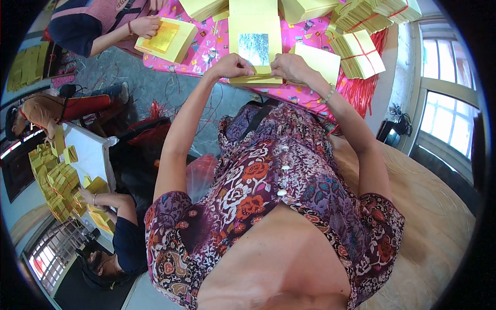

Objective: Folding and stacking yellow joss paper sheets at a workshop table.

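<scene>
A yellow paper sheet with a silver foil square (253,49) lies before me, at the near edge of the table. My left hand (232,66) pinches the left end of the sheet's near edge, thumb and fingers together. At the right end, my right hand (293,68) grips the same edge, which looks turned up in a narrow strip between both hands. Further yellow paper (247,80) lies beneath at the table's rim. Beside my right hand is a pale yellow stack (320,61), partly covered by that hand.
The table has a pink patterned cover (209,51). Bundles tied with red string (360,54) sit at the right, above hanging red strands (356,98). A co-worker's hand (146,27) rests on a gold-foiled stack (178,44). More people work around a white table (95,152) at left.
</scene>
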`<state>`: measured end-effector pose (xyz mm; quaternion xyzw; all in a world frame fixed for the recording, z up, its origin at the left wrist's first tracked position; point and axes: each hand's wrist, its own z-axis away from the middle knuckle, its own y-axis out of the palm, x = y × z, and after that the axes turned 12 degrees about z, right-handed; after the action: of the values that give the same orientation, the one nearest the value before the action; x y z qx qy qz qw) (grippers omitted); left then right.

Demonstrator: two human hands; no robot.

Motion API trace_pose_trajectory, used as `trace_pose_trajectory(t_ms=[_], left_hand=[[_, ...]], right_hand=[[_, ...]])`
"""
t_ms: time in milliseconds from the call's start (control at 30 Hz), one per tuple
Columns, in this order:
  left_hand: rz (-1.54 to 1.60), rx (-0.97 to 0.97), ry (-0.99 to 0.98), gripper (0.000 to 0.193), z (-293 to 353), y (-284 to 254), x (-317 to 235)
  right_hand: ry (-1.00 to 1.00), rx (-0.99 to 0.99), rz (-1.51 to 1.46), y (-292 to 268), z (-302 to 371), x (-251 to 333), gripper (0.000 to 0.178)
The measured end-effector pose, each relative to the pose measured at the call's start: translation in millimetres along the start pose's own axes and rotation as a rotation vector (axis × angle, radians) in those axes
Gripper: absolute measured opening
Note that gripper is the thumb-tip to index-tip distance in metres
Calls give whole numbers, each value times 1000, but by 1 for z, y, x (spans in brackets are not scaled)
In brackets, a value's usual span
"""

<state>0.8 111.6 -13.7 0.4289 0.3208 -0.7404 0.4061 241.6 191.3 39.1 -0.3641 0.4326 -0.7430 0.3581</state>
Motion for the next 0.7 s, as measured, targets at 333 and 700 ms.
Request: trace_pose_trajectory(t_ms=[333, 700], left_hand=[[-31, -17, -3, 20, 0, 2, -3], [110, -39, 71, 18, 12, 11, 2]], right_hand=[[25, 1, -31, 1, 3, -3, 22], [-26, -113, -21, 1, 10, 0, 23]])
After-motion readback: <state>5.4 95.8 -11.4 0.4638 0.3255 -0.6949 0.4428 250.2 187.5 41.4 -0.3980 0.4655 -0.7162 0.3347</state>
